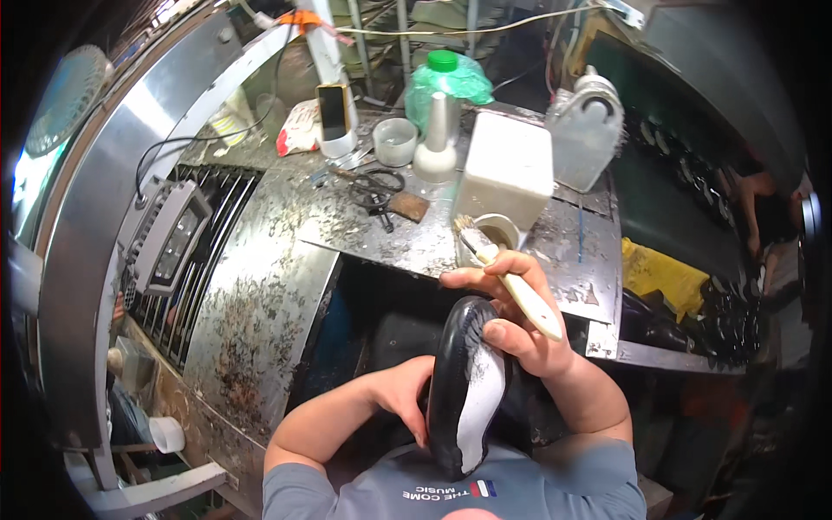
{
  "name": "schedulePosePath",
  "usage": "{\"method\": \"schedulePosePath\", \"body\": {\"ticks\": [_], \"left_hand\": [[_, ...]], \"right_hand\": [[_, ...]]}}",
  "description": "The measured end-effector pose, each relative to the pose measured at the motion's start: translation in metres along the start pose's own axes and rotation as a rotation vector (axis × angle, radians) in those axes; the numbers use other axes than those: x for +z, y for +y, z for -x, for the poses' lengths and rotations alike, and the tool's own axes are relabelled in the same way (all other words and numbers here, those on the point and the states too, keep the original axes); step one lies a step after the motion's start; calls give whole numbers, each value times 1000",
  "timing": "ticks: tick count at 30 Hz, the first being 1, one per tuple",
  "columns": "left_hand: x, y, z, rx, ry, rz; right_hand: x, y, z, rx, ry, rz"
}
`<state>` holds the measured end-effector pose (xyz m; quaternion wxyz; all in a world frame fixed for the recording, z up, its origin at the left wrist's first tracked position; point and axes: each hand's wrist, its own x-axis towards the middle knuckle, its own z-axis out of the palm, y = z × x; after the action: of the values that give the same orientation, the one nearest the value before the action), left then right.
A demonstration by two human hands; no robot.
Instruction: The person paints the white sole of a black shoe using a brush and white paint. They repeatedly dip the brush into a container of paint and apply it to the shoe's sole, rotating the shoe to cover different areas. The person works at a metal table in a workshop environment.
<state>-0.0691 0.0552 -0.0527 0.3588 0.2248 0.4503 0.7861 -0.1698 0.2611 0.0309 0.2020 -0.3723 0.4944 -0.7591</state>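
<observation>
The left hand (406, 394) is closed around the side of a black shoe (468, 381) with a white sole face, held upright against the person's chest, below the front edge of the tabletop (364, 221). The right hand (507, 316) is closed on a pale-handled brush (511, 282); its bristles point up toward a small cup (496, 232) standing at the tabletop edge, and its thumb rests on the toe of the shoe.

Risks noted:
- The cup sits close to the edge, just beside the brush head; a careless dip could tip it onto the shoe or lap.
- The shoe is supported by one hand only; brush pressure could twist it loose.
- A loaded brush could drip or smear onto the black upper or the grey shirt (451, 490).
- Scissors (377, 186) lie near, within reach of a stray hand.
</observation>
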Motion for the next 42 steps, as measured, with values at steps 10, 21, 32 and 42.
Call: {"method": "schedulePosePath", "body": {"ticks": [10, 21, 32, 42], "left_hand": [[13, -68, 63, 180, 318, 330], [14, -60, 89, 40, 402, 19], [21, -55, 81, 185, 373, 88], [23, -58, 78, 196, 364, 83]], "right_hand": [[-37, 12, 3, 153, 315, 370], [-78, -8, 8, 68, 318, 1119], [-87, 0, 11, 182, 226, 994], [-86, 16, 6, 40, 225, 1011]]}}
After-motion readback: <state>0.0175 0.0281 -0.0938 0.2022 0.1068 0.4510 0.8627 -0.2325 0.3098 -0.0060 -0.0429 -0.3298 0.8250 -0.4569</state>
